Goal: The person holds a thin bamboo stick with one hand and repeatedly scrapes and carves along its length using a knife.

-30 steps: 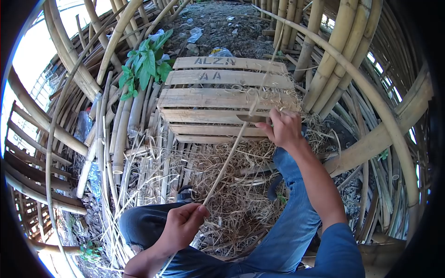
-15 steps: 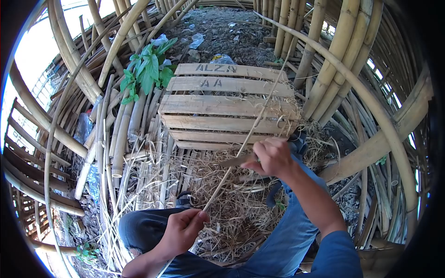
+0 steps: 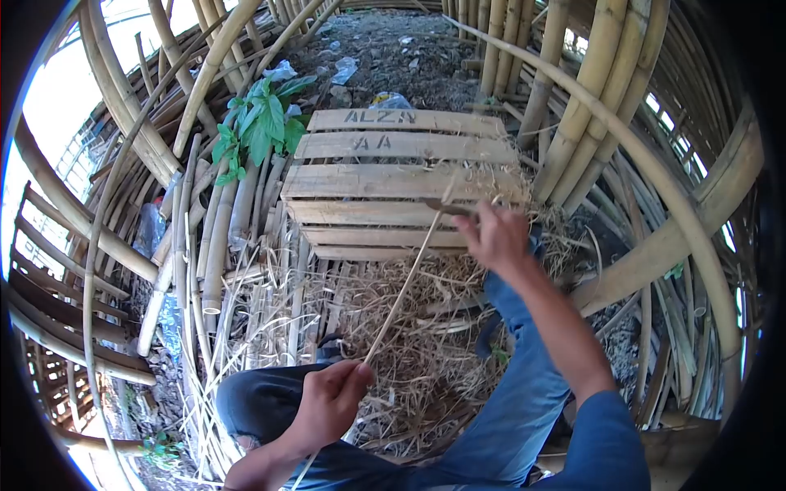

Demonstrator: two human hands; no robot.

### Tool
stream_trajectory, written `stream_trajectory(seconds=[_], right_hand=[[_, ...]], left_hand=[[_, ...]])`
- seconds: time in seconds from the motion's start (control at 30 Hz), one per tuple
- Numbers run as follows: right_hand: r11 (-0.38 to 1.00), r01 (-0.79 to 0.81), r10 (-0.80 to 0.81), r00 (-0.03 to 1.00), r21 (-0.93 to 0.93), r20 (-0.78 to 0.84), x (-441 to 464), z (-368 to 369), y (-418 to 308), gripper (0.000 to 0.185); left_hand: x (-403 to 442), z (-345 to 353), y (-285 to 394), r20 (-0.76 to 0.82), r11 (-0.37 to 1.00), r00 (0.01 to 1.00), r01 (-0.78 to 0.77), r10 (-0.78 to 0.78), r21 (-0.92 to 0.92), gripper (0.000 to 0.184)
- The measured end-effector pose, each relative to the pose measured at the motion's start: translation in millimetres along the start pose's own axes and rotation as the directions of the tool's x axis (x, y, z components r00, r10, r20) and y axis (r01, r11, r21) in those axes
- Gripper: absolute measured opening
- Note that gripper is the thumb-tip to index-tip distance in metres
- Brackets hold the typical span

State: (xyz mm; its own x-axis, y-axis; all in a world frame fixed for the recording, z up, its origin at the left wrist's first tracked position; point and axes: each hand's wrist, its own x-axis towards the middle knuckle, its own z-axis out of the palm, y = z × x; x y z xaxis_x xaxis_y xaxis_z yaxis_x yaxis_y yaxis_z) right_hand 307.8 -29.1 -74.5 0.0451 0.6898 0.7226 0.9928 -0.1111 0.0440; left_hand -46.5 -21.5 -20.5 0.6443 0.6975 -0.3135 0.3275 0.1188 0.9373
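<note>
My left hand point(image 3: 334, 401), closed in a pinch, grips the lower part of a thin bamboo strip point(image 3: 401, 296) beside my left knee. The strip slants up and away to the right. My right hand point(image 3: 497, 235) is wrapped round the handle of a knife, slightly blurred. The knife's dark blade point(image 3: 443, 206) lies across the strip in front of the wooden crate point(image 3: 360, 178). Above the blade the strip is smeared by motion. Curled shavings point(image 3: 434, 327) cover the ground between my legs and cling to the crate's right side.
Upright bamboo poles point(image 3: 602, 98) and a long bent pole point(image 3: 655, 172) stand at the right. Cut bamboo pieces point(image 3: 214, 245) and a green leafy plant point(image 3: 264, 123) are on the left. Plastic scraps point(image 3: 345, 70) lie on the soil behind the crate.
The knife and my right hand first came down along the strip towards me, then moved back up and away to the crate. My left hand has kept its hold with little movement.
</note>
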Motion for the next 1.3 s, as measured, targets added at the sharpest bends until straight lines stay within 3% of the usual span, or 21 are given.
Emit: stream_trajectory(seconds=[0.07,0.1,0.13,0.2,0.23,0.27,0.33,0.37,0.43,0.57,0.63,0.8,0.87,1.03,1.1,1.13,1.2,1.23,1.27,1.3], right_hand=[[0.986,-0.159,0.154,0.982,0.04,0.105,-1,-6,-26,0.053],[0.988,-0.154,0.145,0.966,0.023,0.216,-7,-5,-32,0.052],[0.989,-0.146,0.138,0.969,0.027,0.206,-7,-4,-41,0.052],[0.936,0.216,-0.222,0.975,0.279,-0.012,-7,-14,-62,0.051],[0.887,0.41,-0.397,0.912,0.21,-0.102,-1,-26,-63,0.049],[0.891,0.4,-0.385,0.916,0.212,-0.11,3,-17,-38,0.049],[0.993,0.087,-0.093,0.993,-0.075,-0.077,6,-9,14,0.045],[0.993,0.086,-0.092,0.993,-0.081,-0.069,-1,-10,6,0.045],[0.989,-0.071,0.063,0.996,0.13,0.059,-2,-15,-20,0.039],[0.965,-0.108,0.06,0.978,0.238,0.199,-10,-20,-50,0.033],[0.876,-0.136,0.057,0.982,0.463,0.181,-4,-26,-59,0.029],[0.87,-0.316,0.212,0.933,0.378,0.29,-6,-29,-56,0.026],[0.883,-0.273,0.183,0.949,0.382,0.257,-3,-32,-57,0.03],[0.931,-0.086,0.041,0.991,0.356,0.13,1,-36,-58,0.039],[0.844,-0.399,0.322,0.911,0.357,0.257,4,-35,-49,0.049],[0.846,-0.4,0.321,0.91,0.354,0.261,1,-33,-49,0.049],[0.971,-0.15,0.125,0.982,0.188,0.14,-4,-25,-51,0.055],[0.98,-0.007,-0.016,0.993,0.197,0.119,-8,-28,-60,0.053],[0.981,-0.001,-0.022,0.994,0.196,0.111,-5,-27,-56,0.053],[0.999,0.03,-0.036,0.971,0.031,0.236,-1,-24,-48,0.053]], left_hand=[[6,0,-9,0.007,0.998,1.0,0.024,-0.024,-0.049,0.025],[6,-2,-7,0.017,0.996,0.998,0.06,-0.059,-0.068,0.025],[6,-2,-4,0.008,0.996,0.999,0.05,-0.05,-0.068,0.025],[3,1,-2,0.034,0.994,0.995,0.093,-0.091,-0.058,0.025],[4,-2,-7,0.026,0.996,0.998,0.059,-0.057,-0.063,0.024],[5,-4,-4,0.025,0.997,0.998,0.061,-0.06,-0.048,0.024],[-1,-2,2,0.032,0.998,0.999,0.039,-0.037,-0.046,0.024],[0,1,0,0.016,0.999,1.0,0.016,-0.015,-0.042,0.025],[6,-1,-3,0.023,0.996,1.0,0.015,-0.013,-0.093,0.025],[6,-4,-2,0.044,0.993,0.997,0.061,-0.057,-0.097,0.027],[5,-9,-1,0.077,0.975,0.993,0.099,-0.086,-0.197,0.028],[6,-15,9,0.149,0.901,0.968,0.243,-0.201,-0.361,0.028],[7,-16,11,0.213,0.868,0.952,0.29,-0.219,-0.404,0.028],[9,-13,9,0.195,0.892,0.957,0.275,-0.216,-0.358,0.027],[7,-10,7,0.175,0.914,0.965,0.244,-0.196,-0.324,0.027],[6,-7,5,0.142,0.937,0.976,0.2,-0.165,-0.285,0.026],[7,-4,0,0.114,0.958,0.986,0.145,-0.12,-0.248,0.026],[7,-4,-3,0.106,0.966,0.987,0.141,-0.12,-0.216,0.027],[7,-5,-5,0.095,0.974,0.988,0.139,-0.123,-0.179,0.027],[5,-5,-3,0.057,0.986,0.989,0.141,-0.137,-0.084,0.028]])
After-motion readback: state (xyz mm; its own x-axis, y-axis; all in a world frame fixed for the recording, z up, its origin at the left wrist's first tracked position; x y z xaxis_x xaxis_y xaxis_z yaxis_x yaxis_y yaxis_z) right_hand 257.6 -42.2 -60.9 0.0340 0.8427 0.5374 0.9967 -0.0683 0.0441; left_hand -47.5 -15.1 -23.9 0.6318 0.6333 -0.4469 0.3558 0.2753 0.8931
